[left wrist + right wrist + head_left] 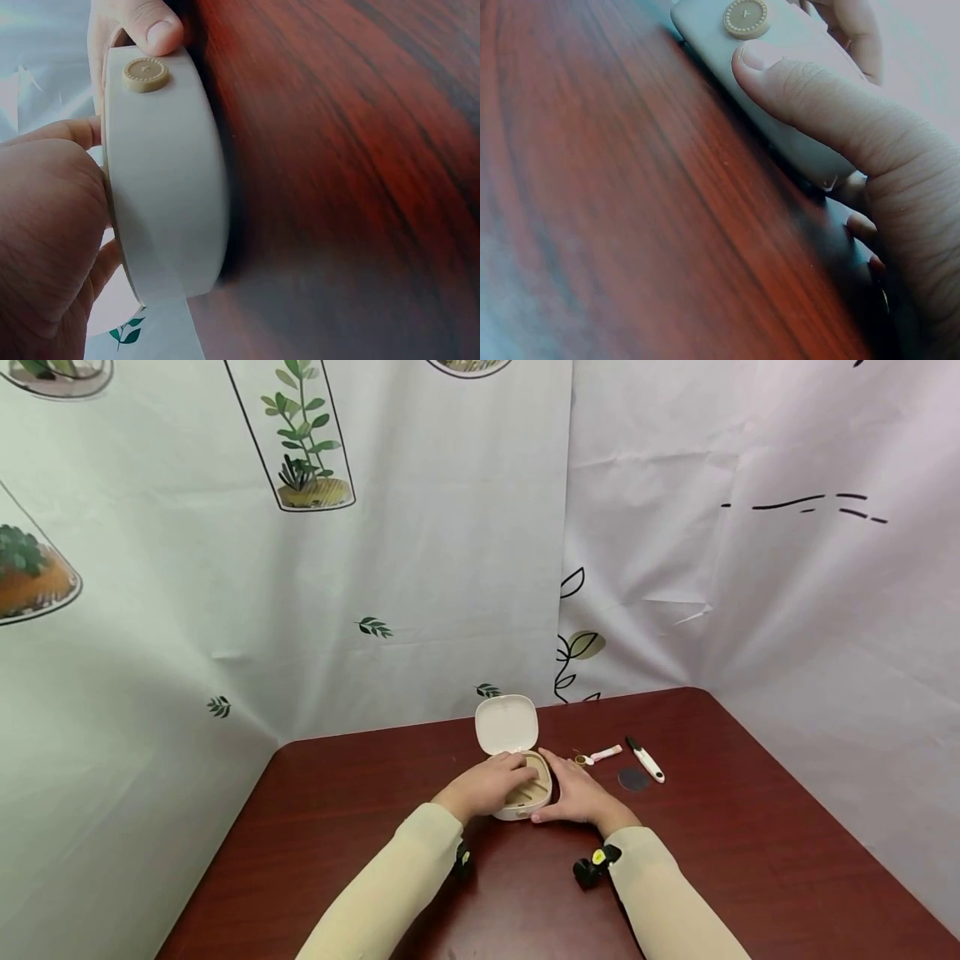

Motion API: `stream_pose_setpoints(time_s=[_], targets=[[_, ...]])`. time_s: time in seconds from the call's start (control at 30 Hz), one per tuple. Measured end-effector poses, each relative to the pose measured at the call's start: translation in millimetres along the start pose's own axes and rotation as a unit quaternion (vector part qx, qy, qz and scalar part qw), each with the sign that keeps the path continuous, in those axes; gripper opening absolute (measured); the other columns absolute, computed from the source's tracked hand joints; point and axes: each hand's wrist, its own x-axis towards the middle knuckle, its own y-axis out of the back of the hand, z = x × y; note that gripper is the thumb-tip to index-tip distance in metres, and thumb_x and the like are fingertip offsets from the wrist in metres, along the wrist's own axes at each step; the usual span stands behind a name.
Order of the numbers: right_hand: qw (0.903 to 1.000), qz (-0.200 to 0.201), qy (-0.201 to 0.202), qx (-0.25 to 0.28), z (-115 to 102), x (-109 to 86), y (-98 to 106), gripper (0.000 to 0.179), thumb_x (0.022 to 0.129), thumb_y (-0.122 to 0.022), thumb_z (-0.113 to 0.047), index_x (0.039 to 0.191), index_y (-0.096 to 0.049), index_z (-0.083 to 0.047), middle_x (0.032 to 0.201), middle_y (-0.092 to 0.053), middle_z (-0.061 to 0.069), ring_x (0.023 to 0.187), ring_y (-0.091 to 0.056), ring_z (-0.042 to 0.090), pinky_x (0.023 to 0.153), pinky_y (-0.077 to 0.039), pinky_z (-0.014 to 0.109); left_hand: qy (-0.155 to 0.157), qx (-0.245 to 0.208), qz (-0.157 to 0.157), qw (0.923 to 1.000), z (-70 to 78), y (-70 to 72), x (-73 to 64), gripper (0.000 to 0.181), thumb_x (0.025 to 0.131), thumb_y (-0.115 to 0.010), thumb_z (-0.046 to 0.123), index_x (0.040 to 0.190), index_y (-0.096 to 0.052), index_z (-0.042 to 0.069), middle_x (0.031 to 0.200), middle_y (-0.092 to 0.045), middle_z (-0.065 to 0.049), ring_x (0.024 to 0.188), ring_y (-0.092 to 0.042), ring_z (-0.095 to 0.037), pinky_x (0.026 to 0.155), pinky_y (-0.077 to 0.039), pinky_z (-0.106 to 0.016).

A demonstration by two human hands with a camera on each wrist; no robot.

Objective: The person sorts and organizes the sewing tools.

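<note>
A small white case point(513, 813) stands on the table with its lid point(507, 724) raised and a beige, slotted inside showing. A round beige button point(145, 73) sits on its front wall. My left hand point(487, 783) lies over the left part of the case, its fingers reaching inside; the fingertips are hidden in the left wrist view, so whether they pinch anything does not show. My right hand point(576, 795) holds the case from the right, with the thumb point(795, 90) against the front wall just beside the button and the other fingers along the far side.
Right of the case lie a seam ripper-sized white tool with a black end point(647, 760), a dark grey disc point(633, 778) and a small pale strip point(606, 752) beside a gold ring-shaped piece point(581, 760). A printed white curtain point(450, 568) hangs behind the dark red table point(337, 827).
</note>
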Motion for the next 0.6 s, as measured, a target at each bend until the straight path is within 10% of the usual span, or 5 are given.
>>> stream_pose_setpoints(time_s=[0.43, 0.6], targets=[[1.0, 0.004, 0.008, 0.004, -2.3, 0.1, 0.6, 0.123, 0.067, -0.086, -0.061, 0.16, -0.026, -0.007, 0.157, -0.039, 0.015, 0.144, -0.036, 0.038, 0.116, -0.024, 0.061, 0.01, -0.068, 0.042, 0.9968, -2.9, 0.8, -6.8, 0.045, 0.097, -0.061, 0.002, 0.138, -0.061, 0.019, 0.135, -0.058, -0.003, 0.128, -0.053, -0.02, 0.112, -0.039, -0.032], [0.9998, 0.013, 0.017, 0.0, -0.9, -0.1, -0.7, 0.123, 0.066, -0.086, -0.062, 0.159, -0.027, -0.007, 0.154, -0.043, 0.016, 0.141, -0.04, 0.037, 0.115, -0.027, 0.062, 0.09, -0.185, 0.071, 0.9761, -3.4, -1.3, -17.6, 0.055, 0.098, -0.061, 0.018, 0.151, -0.048, 0.016, 0.152, -0.044, -0.007, 0.142, -0.038, -0.024, 0.115, -0.036, -0.043]])
